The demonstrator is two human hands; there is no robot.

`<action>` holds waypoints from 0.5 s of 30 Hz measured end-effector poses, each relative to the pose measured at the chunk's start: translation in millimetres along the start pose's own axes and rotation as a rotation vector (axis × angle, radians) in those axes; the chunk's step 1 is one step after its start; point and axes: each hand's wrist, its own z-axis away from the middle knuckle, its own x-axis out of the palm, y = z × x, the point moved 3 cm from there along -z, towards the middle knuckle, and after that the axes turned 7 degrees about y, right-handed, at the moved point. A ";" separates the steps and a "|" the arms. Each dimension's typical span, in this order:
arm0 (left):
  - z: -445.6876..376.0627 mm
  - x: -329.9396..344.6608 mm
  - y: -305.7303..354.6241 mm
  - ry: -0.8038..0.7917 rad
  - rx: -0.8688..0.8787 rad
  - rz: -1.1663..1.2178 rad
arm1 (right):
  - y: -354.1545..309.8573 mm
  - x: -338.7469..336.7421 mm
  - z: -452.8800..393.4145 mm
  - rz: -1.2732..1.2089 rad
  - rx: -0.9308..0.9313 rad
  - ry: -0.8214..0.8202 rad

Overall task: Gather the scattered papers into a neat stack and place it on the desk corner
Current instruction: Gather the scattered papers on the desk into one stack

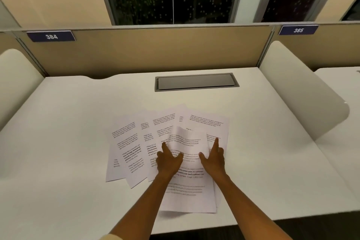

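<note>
Head view: the white printed paper sheets (134, 148) lie fanned and overlapping on the white desk (272, 142), nearer than the grey rectangular cable hatch (196, 82). The left hand (169, 161) and right hand (214, 159) press flat with spread fingers on either edge of the top sheet (188, 146), which buckles upward, clasping nothing. Better to ease the inward squeeze and sweep the leftward sheets under it.

Dim warm overhead light (soft shadows), wide-angle edge bending.
</note>
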 end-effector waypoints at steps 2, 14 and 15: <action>-6.5 -5.7 2.0 -0.025 0.011 0.044 | -3.4 -0.1 -1.5 -0.096 0.051 -0.001; -46.2 -18.3 0.6 -0.201 0.022 0.212 | 2.3 -24.1 -8.7 -0.203 0.271 0.153; -48.4 -18.7 0.3 -0.205 0.030 0.210 | 6.2 -27.1 -8.7 -0.178 0.281 0.186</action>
